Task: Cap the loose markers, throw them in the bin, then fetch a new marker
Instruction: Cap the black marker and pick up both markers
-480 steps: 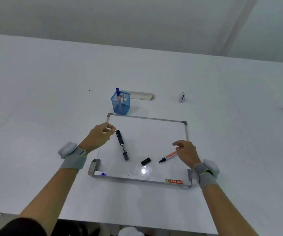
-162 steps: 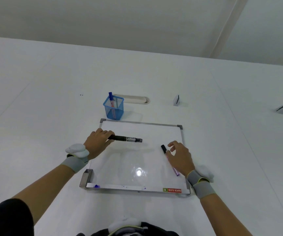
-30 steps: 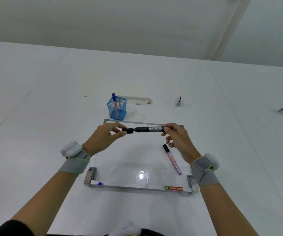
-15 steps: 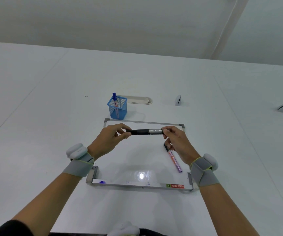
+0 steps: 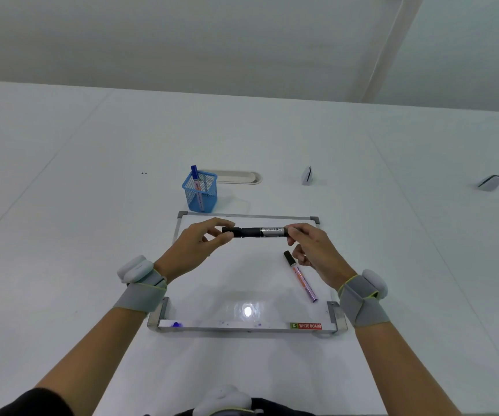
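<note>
A black and silver marker is held level above the whiteboard. My left hand pinches its black cap end, and my right hand grips the silver end. The cap sits on the marker. A second marker, thin with a black cap and a pale pink-purple barrel, lies on the whiteboard's right side under my right hand. A blue-capped marker stands in a blue mesh cup behind the board. No bin is in view.
The whiteboard lies on a large white table. An oval cable slot is set into the table behind the cup. Two small grey and white wedge-shaped objects sit further right.
Over the last second the cap in my left hand has closed onto the black marker's tip. Both hands dropped slightly. The thin marker has stayed put on the board.
</note>
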### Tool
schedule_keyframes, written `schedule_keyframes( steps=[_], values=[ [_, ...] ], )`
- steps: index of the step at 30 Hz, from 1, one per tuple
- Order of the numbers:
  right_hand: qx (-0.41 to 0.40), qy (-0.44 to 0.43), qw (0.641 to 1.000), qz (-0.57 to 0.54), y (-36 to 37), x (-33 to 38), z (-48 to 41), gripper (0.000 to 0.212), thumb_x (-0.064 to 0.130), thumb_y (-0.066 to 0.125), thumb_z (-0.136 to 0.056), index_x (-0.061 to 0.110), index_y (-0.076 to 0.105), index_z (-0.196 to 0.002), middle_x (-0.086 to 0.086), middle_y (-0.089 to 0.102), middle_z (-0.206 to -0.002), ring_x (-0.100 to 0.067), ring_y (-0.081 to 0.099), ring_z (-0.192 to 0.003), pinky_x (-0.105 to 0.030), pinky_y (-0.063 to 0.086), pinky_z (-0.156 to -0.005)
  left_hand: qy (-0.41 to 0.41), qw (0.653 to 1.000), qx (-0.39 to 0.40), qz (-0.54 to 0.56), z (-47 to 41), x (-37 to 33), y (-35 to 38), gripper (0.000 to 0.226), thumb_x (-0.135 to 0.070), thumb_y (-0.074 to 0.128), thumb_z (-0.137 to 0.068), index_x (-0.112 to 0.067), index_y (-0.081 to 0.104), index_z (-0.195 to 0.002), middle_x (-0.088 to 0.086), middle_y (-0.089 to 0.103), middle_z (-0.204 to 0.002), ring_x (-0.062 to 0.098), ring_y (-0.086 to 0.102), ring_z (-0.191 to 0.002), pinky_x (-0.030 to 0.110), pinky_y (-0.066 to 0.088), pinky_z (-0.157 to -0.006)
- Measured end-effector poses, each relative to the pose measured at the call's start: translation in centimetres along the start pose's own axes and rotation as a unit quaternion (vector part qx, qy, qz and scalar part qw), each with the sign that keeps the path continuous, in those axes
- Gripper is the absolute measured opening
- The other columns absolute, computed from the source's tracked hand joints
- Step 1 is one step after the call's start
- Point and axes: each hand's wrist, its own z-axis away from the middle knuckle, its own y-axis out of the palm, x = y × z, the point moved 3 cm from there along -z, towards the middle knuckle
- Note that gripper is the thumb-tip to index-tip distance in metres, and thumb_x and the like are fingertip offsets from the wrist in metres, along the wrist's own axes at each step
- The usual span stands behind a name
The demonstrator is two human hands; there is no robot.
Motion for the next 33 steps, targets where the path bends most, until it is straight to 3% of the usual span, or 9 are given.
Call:
schedule_keyframes(
  steps=[4,10,14,22,25,28,33],
  values=[
    [0.013,-0.003,1.000,0.012,-0.1,0.2,-0.1,0.018,0.022,0.047,-0.097,0.013,0.062,-0.101,0.005,0.055,-0.074,-0.006,0.039,-0.041,-0.014,0.032,-0.041,0.018,1.000,0.002,0.013,-0.3,-0.5,0.5,0.032,-0.035,0.058,-0.087,-0.022,0.060,-0.117,-0.012,0.057,-0.087,0.009,0.051,-0.073,0.013,0.039,-0.062],
    [0.022,-0.012,0.998,0.049,-0.3,-0.1,-0.6,0.018,0.021,0.048,-0.097,0.011,0.062,-0.101,0.003,0.057,-0.070,-0.007,0.037,-0.041,-0.011,0.032,-0.038,0.023,0.999,0.007,0.041,-0.6,-0.4,1.1,0.021,-0.032,0.054,-0.091,-0.018,0.061,-0.104,0.006,0.063,-0.098,0.020,0.055,-0.092,0.029,0.045,-0.080],
    [-0.013,0.008,0.997,0.075,-1.1,-1.3,-1.2,0.019,0.028,0.050,-0.095,0.014,0.061,-0.101,0.003,0.059,-0.069,-0.006,0.040,-0.043,-0.013,0.033,-0.038,0.017,0.999,0.004,0.051,-0.8,0.3,1.1,0.011,-0.031,0.055,-0.090,-0.024,0.060,-0.098,-0.001,0.061,-0.092,0.013,0.053,-0.086,0.021,0.043,-0.075],
    [-0.120,0.073,0.974,0.180,-3.4,-6.2,-2.7,0.010,0.022,0.050,-0.092,0.015,0.057,-0.094,-0.006,0.063,-0.089,-0.017,0.053,-0.066,-0.023,0.041,-0.056,-0.004,0.996,-0.041,0.075,-0.7,1.7,0.3,0.003,-0.027,0.058,-0.089,-0.027,0.059,-0.092,-0.011,0.058,-0.083,0.007,0.052,-0.079,0.018,0.042,-0.068],
    [-0.126,0.111,0.957,0.238,-3.2,-7.8,-3.0,0.020,0.019,0.051,-0.090,0.008,0.059,-0.105,-0.008,0.062,-0.095,-0.025,0.057,-0.084,-0.035,0.050,-0.078,-0.012,0.996,-0.052,0.072,-0.6,2.1,0.1,0.008,-0.028,0.058,-0.089,-0.022,0.060,-0.095,-0.010,0.058,-0.082,0.007,0.052,-0.078,0.017,0.041,-0.065],
    [-0.124,0.131,0.936,0.304,-2.8,-8.9,-3.2,0.030,0.019,0.055,-0.089,0.004,0.057,-0.115,-0.013,0.061,-0.116,-0.030,0.056,-0.109,-0.035,0.043,-0.095,-0.015,0.995,-0.061,0.072,-0.3,2.4,0.0,0.007,-0.027,0.058,-0.089,-0.021,0.060,-0.094,-0.009,0.058,-0.082,0.008,0.052,-0.077,0.018,0.041,-0.064],
    [-0.100,0.164,0.898,0.396,-2.0,-10.4,-3.2,0.032,0.022,0.057,-0.087,0.006,0.054,-0.116,-0.012,0.060,-0.122,-0.029,0.056,-0.113,-0.030,0.043,-0.089,-0.024,0.995,-0.066,0.077,0.5,2.7,0.1,0.010,-0.028,0.059,-0.089,-0.019,0.061,-0.094,-0.007,0.058,-0.080,0.009,0.050,-0.072,0.018,0.040,-0.062]
  ],
)
